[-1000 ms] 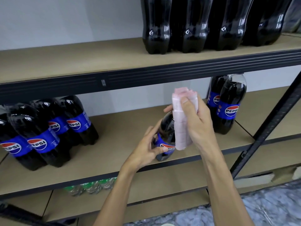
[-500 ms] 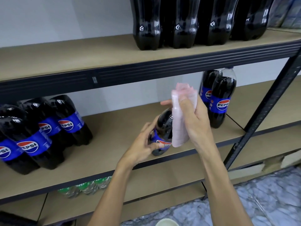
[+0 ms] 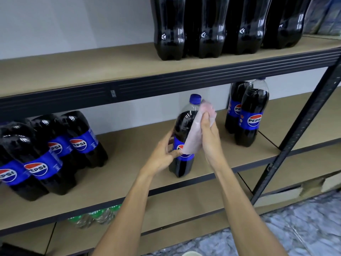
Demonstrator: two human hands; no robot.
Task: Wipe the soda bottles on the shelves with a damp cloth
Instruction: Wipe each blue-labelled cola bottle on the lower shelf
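A Pepsi bottle [image 3: 181,130] with a blue cap stands upright at the front of the middle shelf [image 3: 129,145]. My left hand [image 3: 164,156] grips it at the blue label from the left. My right hand [image 3: 209,133] holds a folded pink cloth [image 3: 195,132] against the bottle's right side, from the shoulder down to the label. Several more Pepsi bottles [image 3: 55,150] stand grouped at the left of this shelf, and two Pepsi bottles [image 3: 249,115] at the right.
Several dark cola bottles [image 3: 212,26] stand on the upper shelf [image 3: 73,67]. A black upright post [image 3: 299,130] rises at the right. Green-labelled bottles [image 3: 96,217] lie on the shelf below. A grey marbled floor [image 3: 304,228] lies at the lower right.
The cloth has slid down from over the bottle's top to its right side, so the blue cap and neck now show. My left hand keeps its hold at the label.
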